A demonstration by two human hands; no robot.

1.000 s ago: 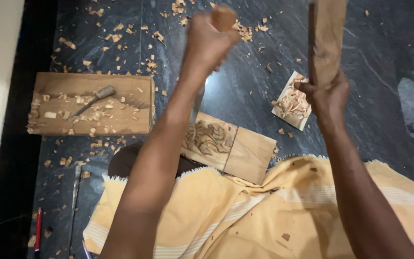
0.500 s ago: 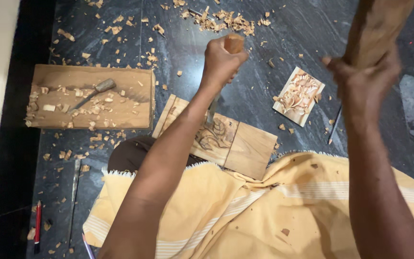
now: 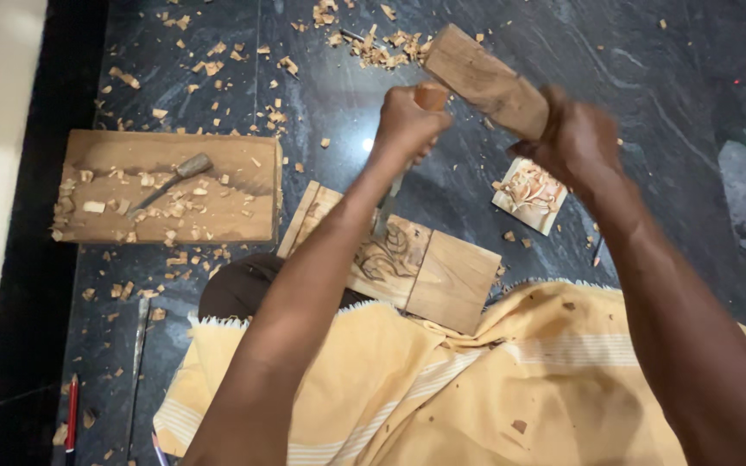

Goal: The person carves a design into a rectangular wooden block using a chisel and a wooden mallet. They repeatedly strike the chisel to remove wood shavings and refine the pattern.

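Two hands are closed on tools: the left hand (image 3: 407,121) grips a chisel (image 3: 429,97) over the carved wooden panel (image 3: 407,259) on the dark floor (image 3: 649,103), ringed by open floor. The right hand (image 3: 576,142) clasps a wooden mallet (image 3: 485,79), now swung down onto the chisel's butt from its earlier raised position.

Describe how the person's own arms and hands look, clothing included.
Both forearms are bare, with no sleeves in view. The left hand and right hand wear no gloves; no rings, watch or bands show, though the right hand is motion-blurred. A yellow cloth with pale stripes and a fringed edge covers the lap.
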